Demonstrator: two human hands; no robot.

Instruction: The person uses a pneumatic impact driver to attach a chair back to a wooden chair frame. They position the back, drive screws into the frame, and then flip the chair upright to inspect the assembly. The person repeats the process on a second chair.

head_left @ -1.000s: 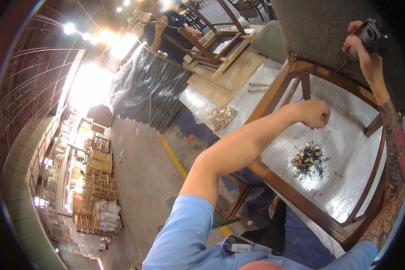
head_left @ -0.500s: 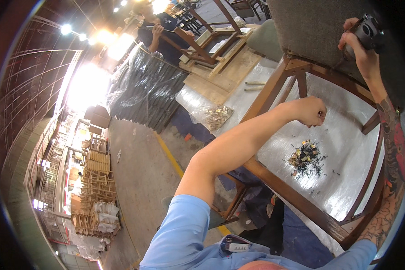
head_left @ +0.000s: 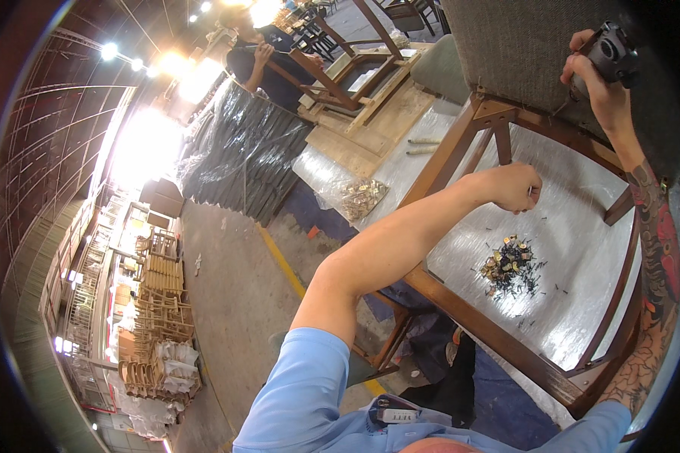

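My left hand (head_left: 515, 189) is closed over the wooden chair frame (head_left: 499, 332), fingers curled; what they pinch, if anything, is too small to make out. Just below it, a loose pile of black screws and small brass-coloured brackets (head_left: 514, 266) lies inside the frame's outline, on a plastic-wrapped table top (head_left: 563, 170). At the upper right, my right hand (head_left: 598, 83) grips a dark cordless drill (head_left: 614, 54), held in front of the grey upholstered chair back (head_left: 517, 57). The drill's tip cannot be seen.
A clear bag of small wooden pieces (head_left: 363, 198) sits at the table's left edge. Beyond, another person (head_left: 268, 64) handles an upturned chair frame (head_left: 347, 83). Wrapped grey panels (head_left: 238, 151) are stacked to the left. A wooden chair (head_left: 381, 355) stands below the table.
The view has shifted slightly. My left hand stays closed above the pile and my right hand keeps hold of the drill, with hardly any movement. The other person's head has dipped a little.
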